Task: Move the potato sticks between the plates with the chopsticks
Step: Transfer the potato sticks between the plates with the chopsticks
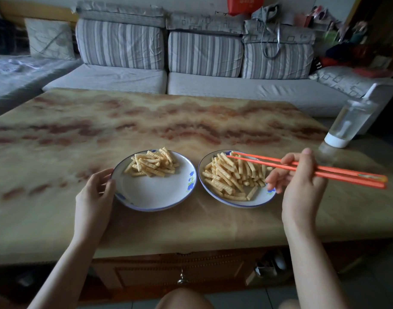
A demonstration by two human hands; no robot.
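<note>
Two white plates with blue rims stand side by side on the table. The left plate (155,197) carries a small heap of crinkle-cut potato sticks (152,162) at its far side. The right plate (261,197) is covered with a larger pile of potato sticks (231,175). My right hand (300,177) grips a pair of orange chopsticks (269,162); their tips hover apart over the far edge of the right plate, with no stick between them. My left hand (95,192) rests against the left rim of the left plate, fingers curved along it.
A clear water bottle with a white base (349,123) stands at the table's right edge, beyond my right hand. A sofa with striped cushions (164,52) runs behind the marble-patterned table (146,121). A drawer front (182,273) sits under the near edge.
</note>
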